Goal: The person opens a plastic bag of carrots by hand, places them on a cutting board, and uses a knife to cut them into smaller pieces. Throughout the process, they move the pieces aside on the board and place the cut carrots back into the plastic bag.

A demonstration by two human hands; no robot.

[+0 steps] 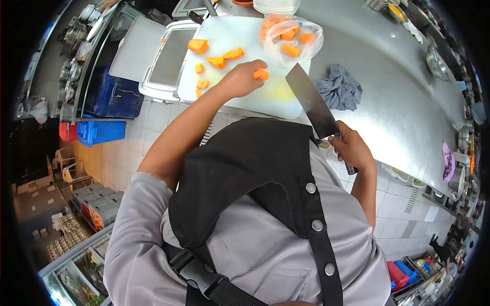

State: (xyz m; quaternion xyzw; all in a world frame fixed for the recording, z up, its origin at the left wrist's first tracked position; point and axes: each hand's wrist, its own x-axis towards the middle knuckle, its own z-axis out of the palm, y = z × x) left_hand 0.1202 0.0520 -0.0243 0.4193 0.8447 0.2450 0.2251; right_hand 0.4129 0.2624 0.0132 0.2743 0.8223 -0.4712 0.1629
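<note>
My right hand [353,146] is wrapped round the dark handle of a cleaver [312,101], its broad blade slanting up and left past the right edge of the cutting board [240,38]. Over the board, my left hand [244,79] has its fingers closed on an orange vegetable piece [261,74]; the kind of vegetable is not clear. Left of that hand lie larger orange chunks [198,46] and some small cut bits [202,83]. A clear plastic bag [314,48] with more orange pieces rests on the board's far right corner.
A crumpled grey cloth [339,87] lies on the steel table [393,97] right of the cleaver. Left of the board is a lidded white container [171,56]. Stacked white plates [276,6] stand behind. Blue bins [104,132] sit lower left, and bowls [436,64] line the far right.
</note>
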